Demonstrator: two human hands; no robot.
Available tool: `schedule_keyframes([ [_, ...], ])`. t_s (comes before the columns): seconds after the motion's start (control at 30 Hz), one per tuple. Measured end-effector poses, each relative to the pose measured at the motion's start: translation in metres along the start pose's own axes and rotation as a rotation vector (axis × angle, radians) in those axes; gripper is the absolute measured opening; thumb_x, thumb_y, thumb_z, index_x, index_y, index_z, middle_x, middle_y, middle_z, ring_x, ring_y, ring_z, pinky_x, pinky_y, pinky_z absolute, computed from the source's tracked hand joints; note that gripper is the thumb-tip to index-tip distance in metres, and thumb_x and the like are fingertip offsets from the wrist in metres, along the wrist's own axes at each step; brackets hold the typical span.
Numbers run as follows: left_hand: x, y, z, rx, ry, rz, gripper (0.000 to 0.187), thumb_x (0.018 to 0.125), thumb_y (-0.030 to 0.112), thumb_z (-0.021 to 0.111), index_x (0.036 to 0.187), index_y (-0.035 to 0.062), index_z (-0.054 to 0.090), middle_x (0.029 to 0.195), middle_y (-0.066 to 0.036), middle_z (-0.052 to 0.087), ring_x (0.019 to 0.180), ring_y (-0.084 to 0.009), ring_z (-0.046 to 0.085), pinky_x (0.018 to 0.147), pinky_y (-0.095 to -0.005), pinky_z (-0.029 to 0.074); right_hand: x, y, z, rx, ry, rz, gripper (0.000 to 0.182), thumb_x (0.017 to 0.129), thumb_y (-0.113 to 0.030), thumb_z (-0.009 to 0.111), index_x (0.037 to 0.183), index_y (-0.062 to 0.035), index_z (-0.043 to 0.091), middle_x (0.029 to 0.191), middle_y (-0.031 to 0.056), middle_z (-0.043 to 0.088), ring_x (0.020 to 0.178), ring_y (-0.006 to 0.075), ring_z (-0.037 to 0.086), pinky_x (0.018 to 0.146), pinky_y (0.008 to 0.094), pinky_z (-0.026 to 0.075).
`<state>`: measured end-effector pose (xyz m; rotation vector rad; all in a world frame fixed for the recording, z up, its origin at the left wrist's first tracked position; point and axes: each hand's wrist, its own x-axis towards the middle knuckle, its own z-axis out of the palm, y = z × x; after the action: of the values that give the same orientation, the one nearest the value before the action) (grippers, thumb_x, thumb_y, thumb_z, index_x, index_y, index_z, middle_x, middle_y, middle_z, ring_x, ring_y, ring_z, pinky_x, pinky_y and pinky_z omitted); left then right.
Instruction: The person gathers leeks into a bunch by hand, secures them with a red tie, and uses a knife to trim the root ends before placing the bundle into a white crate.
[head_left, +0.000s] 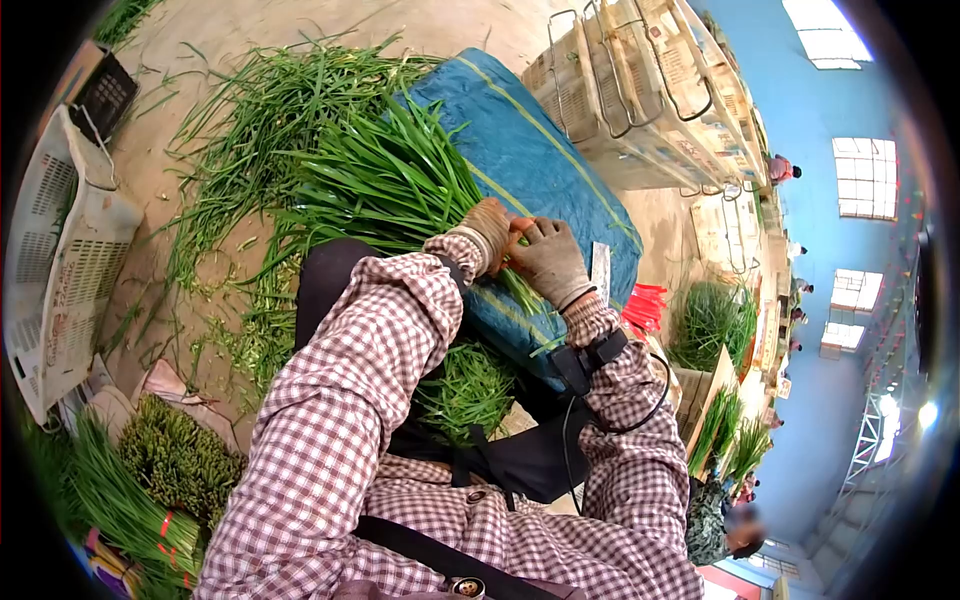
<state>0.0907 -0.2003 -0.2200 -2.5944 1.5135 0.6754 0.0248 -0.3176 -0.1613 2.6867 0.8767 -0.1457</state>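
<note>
A thick bunch of long green garlic chives (400, 180) lies across a blue tarp-covered block (540, 140), leaves fanned to the upper left. My left hand (484, 232), in a worn glove with bare fingertips, is closed around the bunch near its stem end. Right beside it, my gloved right hand (550, 262) is closed on the same stems, thumb and fingers meeting the left hand's fingers. Cut stem ends (518, 290) poke out below the two hands. Whether a tie sits between my fingers is hidden.
Loose chives (280, 130) are heaped on the floor to the left. Red strips (645, 306) and a pale flat strip (600, 270) lie by my right wrist. Stacked crates (650, 90) stand behind, a white crate (75, 250) at left, tied bunches (130, 490) lower left. A person (725, 525) sits at right.
</note>
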Motion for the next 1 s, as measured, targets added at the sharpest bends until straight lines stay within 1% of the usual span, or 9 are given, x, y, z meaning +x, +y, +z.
schedule_keyframes([
  [0.1,0.004,-0.002,0.002,0.001,0.04,-0.037,0.081,0.063,0.06,0.07,0.121,0.0064,0.052,0.12,-0.008,0.053,0.119,-0.0219,0.043,0.105,-0.0363,0.024,0.006,-0.001,0.0,-0.085,0.014,0.064,0.025,0.075,-0.033,0.065,0.096,-0.0198,0.06,0.113,0.0019,0.053,0.098,0.0242,0.054,0.083,0.0409,0.04],
  [0.3,0.01,-0.002,0.004,-0.089,0.021,0.004,0.096,0.059,0.058,0.074,0.131,0.0055,0.04,0.128,-0.01,0.047,0.124,-0.0257,0.038,0.107,-0.0378,0.022,0.017,-0.003,-0.014,0.129,-0.269,0.444,0.025,0.079,-0.041,0.063,0.093,-0.0203,0.062,0.111,0.0027,0.057,0.099,0.0215,0.057,0.085,0.0414,0.041],
  [0.5,0.018,-0.002,0.009,-0.039,-0.024,0.01,0.091,0.065,0.059,0.07,0.133,0.0084,0.038,0.132,-0.009,0.042,0.126,-0.0246,0.036,0.108,-0.0406,0.021,0.026,0.007,-0.029,0.09,-0.525,0.351,0.033,0.082,-0.049,0.057,0.095,-0.0194,0.064,0.09,0.0065,0.065,0.087,0.0238,0.062,0.083,0.0411,0.044],
  [0.67,-0.001,-0.001,-0.006,-0.05,-0.005,0.03,0.081,0.068,0.057,0.067,0.13,0.0112,0.042,0.128,-0.005,0.046,0.123,-0.0216,0.039,0.106,-0.0387,0.024,0.023,0.015,-0.006,0.285,-0.513,0.292,0.034,0.085,-0.043,0.052,0.098,-0.0151,0.064,0.085,0.0127,0.065,0.083,0.0306,0.062,0.072,0.0416,0.048],
  [0.73,-0.005,-0.001,-0.007,-0.063,0.026,0.024,0.069,0.07,0.052,0.068,0.127,0.0211,0.045,0.122,-0.002,0.05,0.119,-0.0189,0.042,0.103,-0.0367,0.028,0.021,0.013,-0.003,0.291,-0.503,0.283,0.032,0.086,-0.04,0.05,0.101,-0.0152,0.064,0.086,0.0132,0.065,0.082,0.0317,0.062,0.07,0.0419,0.049],
  [0.83,-0.005,0.003,0.0,-0.075,0.127,0.056,0.058,0.072,0.047,0.067,0.124,0.0314,0.047,0.12,0.0,0.052,0.117,-0.0176,0.044,0.102,-0.0356,0.029,0.022,0.008,-0.011,0.359,-0.581,0.411,0.032,0.09,-0.038,0.044,0.107,-0.0199,0.064,0.091,0.0046,0.067,0.078,0.0225,0.063,0.072,0.0365,0.052],
  [0.87,-0.004,0.005,0.001,-0.068,0.129,0.016,0.051,0.073,0.043,0.067,0.12,0.0387,0.048,0.118,0.001,0.053,0.117,-0.0162,0.044,0.101,-0.0352,0.03,0.019,0.006,-0.009,0.407,-0.541,0.457,0.032,0.087,-0.039,0.047,0.104,-0.0182,0.064,0.089,0.0091,0.066,0.08,0.0278,0.063,0.072,0.0395,0.051],
  [0.97,-0.018,-0.001,-0.034,-0.073,-0.134,0.122,0.098,0.065,0.066,0.066,0.142,0.0224,0.026,0.146,-0.01,0.027,0.134,-0.0266,0.025,0.11,-0.0436,0.017,0.01,0.008,0.009,0.45,-0.457,0.502,0.033,0.083,-0.041,0.05,0.1,-0.0175,0.065,0.087,0.0137,0.066,0.081,0.0327,0.063,0.073,0.0428,0.05],
  [1.0,-0.011,-0.004,-0.025,-0.144,-0.08,0.058,0.106,0.059,0.067,0.069,0.142,0.0181,0.025,0.145,-0.012,0.029,0.133,-0.0277,0.027,0.11,-0.0443,0.016,0.01,0.005,0.004,0.463,-0.447,0.529,0.034,0.082,-0.041,0.049,0.099,-0.0172,0.065,0.088,0.0138,0.066,0.081,0.0328,0.063,0.073,0.0429,0.05],
])
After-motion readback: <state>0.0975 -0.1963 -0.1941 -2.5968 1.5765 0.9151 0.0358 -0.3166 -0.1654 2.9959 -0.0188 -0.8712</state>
